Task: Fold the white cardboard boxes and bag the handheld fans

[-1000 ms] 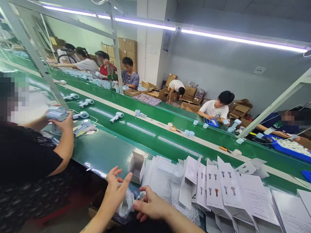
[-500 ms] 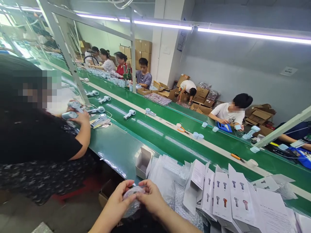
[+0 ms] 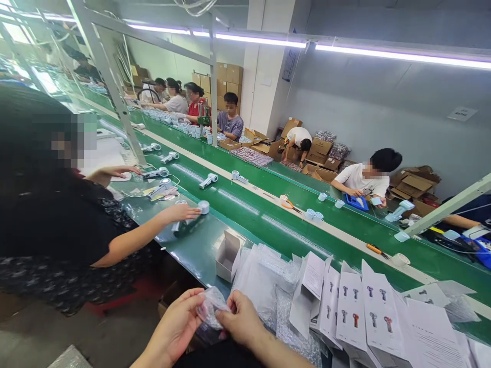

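Observation:
Between my two hands, above my lap, is a bundle of clear bubble wrap point(image 3: 211, 305); what lies inside it, if anything, cannot be made out. My left hand point(image 3: 179, 319) pinches its left side between thumb and fingers. On the other side, my right hand point(image 3: 242, 316) has its thumb and curled fingers closed on the wrap. Just beyond, an upright white carton point(image 3: 227, 255) stands open on the table edge. Flat bubble wrap bags point(image 3: 256, 283) are piled to the right of my hands, next to a row of printed white boxes point(image 3: 349, 306) with open flaps.
At left, a co-worker's hand point(image 3: 186, 212) rests on a small handheld fan point(image 3: 204, 207). More fans point(image 3: 209, 180) lie along the green conveyor belt point(image 3: 249, 204). Orange-handled pliers point(image 3: 378, 250) lie farther right. A metal frame post point(image 3: 105, 82) rises at left.
The bubble wrap in my hands has turned and bunched up, and my hands have shifted slightly apart. The co-worker at left has set down a fan on the table near the carton.

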`<state>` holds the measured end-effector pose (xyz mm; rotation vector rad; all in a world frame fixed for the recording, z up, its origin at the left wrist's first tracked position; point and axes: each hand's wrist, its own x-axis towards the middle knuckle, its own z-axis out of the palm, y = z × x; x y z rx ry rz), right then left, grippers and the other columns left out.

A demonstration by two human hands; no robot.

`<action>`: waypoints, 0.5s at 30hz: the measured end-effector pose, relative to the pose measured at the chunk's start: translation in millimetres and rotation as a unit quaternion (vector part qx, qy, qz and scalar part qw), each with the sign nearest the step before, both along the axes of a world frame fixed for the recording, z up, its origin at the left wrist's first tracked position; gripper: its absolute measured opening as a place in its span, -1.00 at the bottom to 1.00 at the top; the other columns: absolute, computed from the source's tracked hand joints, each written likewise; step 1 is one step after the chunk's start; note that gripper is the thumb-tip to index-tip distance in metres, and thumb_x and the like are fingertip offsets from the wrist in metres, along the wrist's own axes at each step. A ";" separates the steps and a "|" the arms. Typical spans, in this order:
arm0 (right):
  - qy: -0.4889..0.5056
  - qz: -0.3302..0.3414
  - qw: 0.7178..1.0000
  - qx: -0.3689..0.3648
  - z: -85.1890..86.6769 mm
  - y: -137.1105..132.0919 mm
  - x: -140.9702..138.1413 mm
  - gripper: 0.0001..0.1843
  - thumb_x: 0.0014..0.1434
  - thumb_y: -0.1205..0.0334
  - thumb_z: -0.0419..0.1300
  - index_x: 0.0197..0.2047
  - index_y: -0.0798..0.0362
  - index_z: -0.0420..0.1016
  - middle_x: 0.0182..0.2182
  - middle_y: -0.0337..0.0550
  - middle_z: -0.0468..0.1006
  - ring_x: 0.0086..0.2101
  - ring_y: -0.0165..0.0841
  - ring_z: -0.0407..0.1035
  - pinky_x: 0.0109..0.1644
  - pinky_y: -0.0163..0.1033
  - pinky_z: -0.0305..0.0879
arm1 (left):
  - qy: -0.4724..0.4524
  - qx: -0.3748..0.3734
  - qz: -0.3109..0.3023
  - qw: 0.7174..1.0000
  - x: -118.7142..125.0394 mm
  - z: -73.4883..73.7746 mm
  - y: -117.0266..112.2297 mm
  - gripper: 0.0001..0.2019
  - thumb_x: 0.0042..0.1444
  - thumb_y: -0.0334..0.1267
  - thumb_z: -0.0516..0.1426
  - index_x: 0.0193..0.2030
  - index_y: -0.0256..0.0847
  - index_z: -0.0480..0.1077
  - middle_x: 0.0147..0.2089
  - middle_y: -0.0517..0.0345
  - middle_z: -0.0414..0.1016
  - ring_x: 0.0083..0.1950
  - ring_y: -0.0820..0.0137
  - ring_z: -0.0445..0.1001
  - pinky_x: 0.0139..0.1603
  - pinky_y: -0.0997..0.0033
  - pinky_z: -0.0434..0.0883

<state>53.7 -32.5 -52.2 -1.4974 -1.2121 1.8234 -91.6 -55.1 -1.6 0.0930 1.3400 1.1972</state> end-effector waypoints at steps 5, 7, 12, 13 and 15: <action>0.014 0.022 0.999 -0.028 -0.5 0.3 -2.5 -0.51 -0.14 -0.07 0.34 -0.42 -0.03 0.11 -0.65 -0.52 0.22 -0.69 -0.53 0.20 -0.61 -0.38 0.14 | 0.068 0.047 -0.091 0.992 -6.9 -14.5 -0.6 -0.86 -0.22 -0.25 0.19 -0.46 -0.23 0.41 -0.50 0.10 0.49 -0.46 0.26 0.48 -0.40 0.29 0.46; 0.047 0.060 0.996 -0.051 -1.6 -0.4 -3.8 -0.42 -0.26 -0.17 0.38 -0.38 -0.01 0.17 -0.61 -0.48 0.31 -0.65 -0.51 0.25 -0.53 -0.31 0.28 | 0.230 0.058 -0.139 0.962 -21.9 -23.2 8.2 -0.76 -0.08 -0.04 0.09 -0.49 -0.20 0.36 -0.51 0.10 0.47 -0.44 0.23 0.48 -0.39 0.27 0.45; 0.065 0.110 0.988 -0.083 -11.6 -2.4 -5.7 -0.30 -0.41 -0.22 0.43 -0.34 0.02 0.24 -0.63 -0.45 0.35 -0.62 -0.50 0.26 -0.44 -0.28 0.29 | 0.474 0.036 -0.188 0.859 -83.8 -48.4 75.8 -0.88 -0.03 -0.16 0.14 -0.45 -0.14 0.35 -0.44 0.16 0.48 -0.18 0.16 0.52 -0.13 0.29 0.40; 0.059 0.118 0.988 -0.078 -13.4 -2.5 -5.5 -0.34 -0.40 -0.18 0.45 -0.36 0.02 0.27 -0.65 -0.46 0.33 -0.62 -0.50 0.26 -0.44 -0.30 0.25 | 0.504 0.030 -0.203 0.839 -94.9 -53.1 95.8 -0.93 0.00 -0.22 0.15 -0.40 -0.15 0.38 -0.35 0.12 0.52 -0.09 0.15 0.51 -0.04 0.25 0.38; 0.050 0.136 0.988 -0.056 -14.2 -2.2 -5.1 -0.48 -0.25 -0.08 0.47 -0.38 0.01 0.34 -0.63 -0.41 0.35 -0.57 -0.46 0.31 -0.43 -0.31 0.23 | 0.547 0.016 -0.240 0.802 -110.7 -62.1 137.5 -0.89 0.08 -0.29 0.16 -0.23 -0.20 0.42 -0.13 0.05 0.53 0.04 0.16 0.45 0.10 0.14 0.32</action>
